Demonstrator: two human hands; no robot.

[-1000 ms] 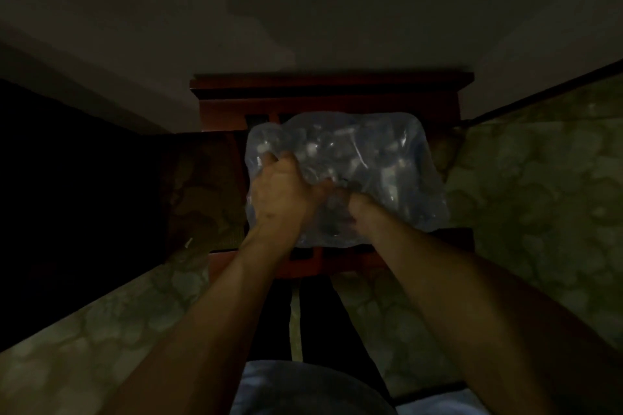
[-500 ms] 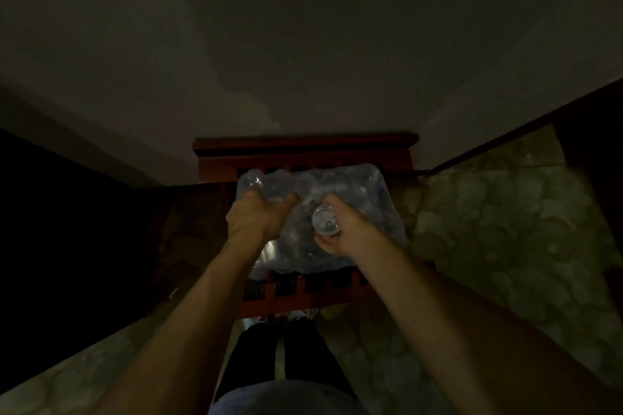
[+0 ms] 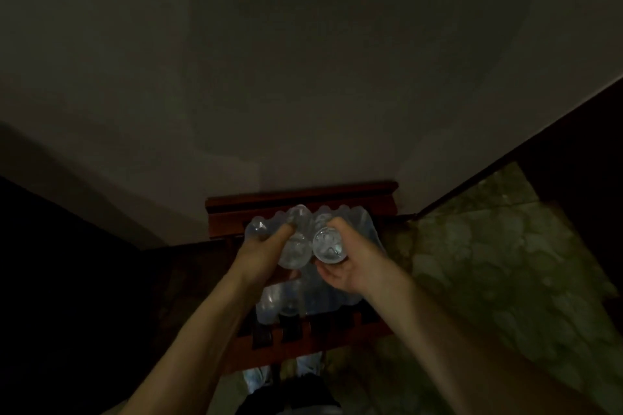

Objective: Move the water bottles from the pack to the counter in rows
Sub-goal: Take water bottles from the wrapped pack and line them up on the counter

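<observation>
A shrink-wrapped pack of clear water bottles (image 3: 362, 229) lies on a red-brown wooden chair (image 3: 303, 344) in dim light. My left hand (image 3: 261, 254) grips a clear water bottle (image 3: 296, 241) lifted above the pack. My right hand (image 3: 350, 266) holds a second clear bottle (image 3: 328, 249), its round end facing the camera. The two bottles sit side by side, almost touching. More bottles show through the wrap below my hands (image 3: 279, 303).
The chair's backrest (image 3: 300, 202) stands against a pale wall (image 3: 303, 77). Patterned greenish floor (image 3: 505, 263) spreads to the right. A dark area (image 3: 67, 280) fills the left. My legs and feet (image 3: 286, 387) are just below the chair.
The camera view tilted up and back. My right hand pulled a bottle out of the pack, then my left hand took hold of another; both are now raised.
</observation>
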